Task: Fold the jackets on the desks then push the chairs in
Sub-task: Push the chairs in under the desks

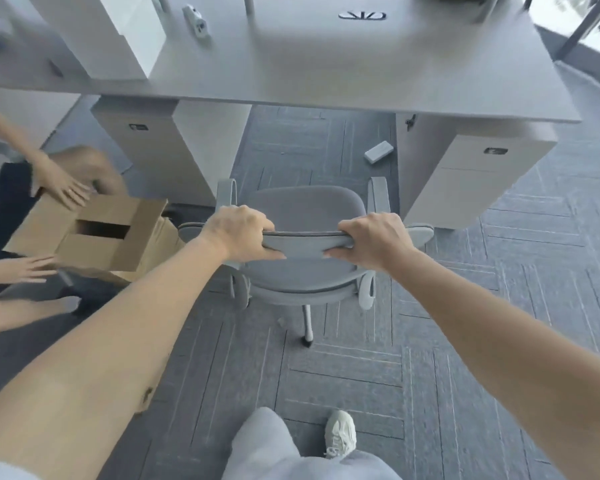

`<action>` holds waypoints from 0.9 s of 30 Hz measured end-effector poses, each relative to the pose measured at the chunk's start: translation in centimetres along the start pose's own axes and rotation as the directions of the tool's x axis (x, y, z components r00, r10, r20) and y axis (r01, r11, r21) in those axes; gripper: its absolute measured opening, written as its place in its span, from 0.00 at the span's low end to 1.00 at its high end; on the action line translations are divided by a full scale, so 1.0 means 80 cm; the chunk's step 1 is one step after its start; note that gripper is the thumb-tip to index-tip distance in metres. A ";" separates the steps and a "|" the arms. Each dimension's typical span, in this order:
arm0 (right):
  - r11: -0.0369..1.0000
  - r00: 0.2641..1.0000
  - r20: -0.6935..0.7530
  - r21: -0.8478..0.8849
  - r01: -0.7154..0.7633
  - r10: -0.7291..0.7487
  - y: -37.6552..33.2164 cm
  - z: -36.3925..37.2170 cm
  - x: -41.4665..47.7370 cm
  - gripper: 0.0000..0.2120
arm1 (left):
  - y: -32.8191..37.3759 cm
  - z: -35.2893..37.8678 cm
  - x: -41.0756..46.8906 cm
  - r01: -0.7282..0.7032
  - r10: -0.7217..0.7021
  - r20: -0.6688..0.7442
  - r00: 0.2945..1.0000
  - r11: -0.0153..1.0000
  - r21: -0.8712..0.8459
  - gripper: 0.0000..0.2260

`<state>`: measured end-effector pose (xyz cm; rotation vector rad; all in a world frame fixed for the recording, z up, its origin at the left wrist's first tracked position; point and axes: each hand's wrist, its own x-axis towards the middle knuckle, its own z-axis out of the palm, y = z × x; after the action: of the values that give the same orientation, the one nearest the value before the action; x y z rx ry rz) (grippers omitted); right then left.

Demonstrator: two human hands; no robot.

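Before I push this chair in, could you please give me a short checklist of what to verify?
1. Grip of left hand on chair back: ok.
2. Grip of right hand on it: ok.
3. Chair faces the gap under the desk: ok.
4. Floor in the gap free: not ok, a white block lies there.
5. Chair free of the box on its left: cannot tell.
6. Jacket folded: cannot tell, none in view.
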<state>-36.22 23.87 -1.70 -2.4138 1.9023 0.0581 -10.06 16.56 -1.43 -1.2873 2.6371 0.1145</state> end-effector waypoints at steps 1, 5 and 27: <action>1.000 1.000 -0.009 0.001 -0.012 0.012 0.007 0.001 0.019 0.28 | -0.014 -0.002 0.022 -0.015 0.015 0.000 1.000 1.000 -0.002 0.28; 0.995 0.994 -0.036 0.008 -0.102 0.102 0.035 0.006 0.097 0.30 | -0.069 -0.007 0.111 -0.071 0.071 -0.090 0.993 0.997 0.004 0.39; 0.989 0.984 -0.103 0.035 -0.143 0.146 0.250 -0.018 0.535 0.29 | -0.268 -0.096 0.546 -0.057 0.050 -0.067 0.996 0.993 -0.099 0.23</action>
<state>-45.67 -22.43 -3.91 -2.3004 2.1065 -0.0894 -20.49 -31.57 -2.93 -1.2713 2.7537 0.2210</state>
